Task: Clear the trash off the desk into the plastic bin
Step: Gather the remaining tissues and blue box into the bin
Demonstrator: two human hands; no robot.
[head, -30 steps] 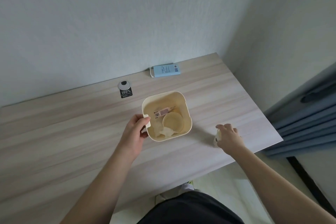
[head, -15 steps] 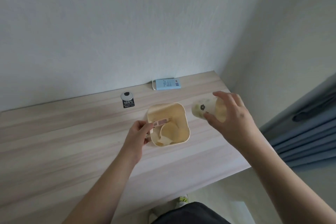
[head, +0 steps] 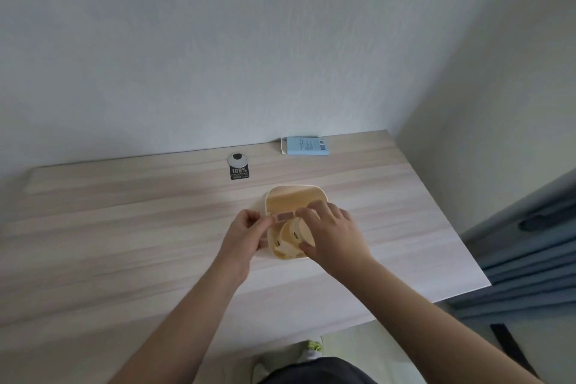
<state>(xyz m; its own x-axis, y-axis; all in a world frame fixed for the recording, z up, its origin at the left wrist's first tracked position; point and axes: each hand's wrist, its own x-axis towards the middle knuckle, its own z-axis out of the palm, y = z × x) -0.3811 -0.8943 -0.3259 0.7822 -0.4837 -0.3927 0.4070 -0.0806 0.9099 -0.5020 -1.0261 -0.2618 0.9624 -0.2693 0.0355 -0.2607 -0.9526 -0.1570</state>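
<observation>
The left hand (head: pixel 246 232) grips the bin (head: pixel 294 196) by its left rim; the right hand (head: pixel 332 232) grasps a cup (head: pixel 296 232) over it.

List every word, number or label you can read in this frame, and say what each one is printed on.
"100%": white print on the small black sticker below the round grey cable grommet; the finer lines under it are too small to read.
Flat light blue box by the wall: printed lines and a code patch, blurred.
Brown label strip over the cream plastic bin: unreadable.
</observation>
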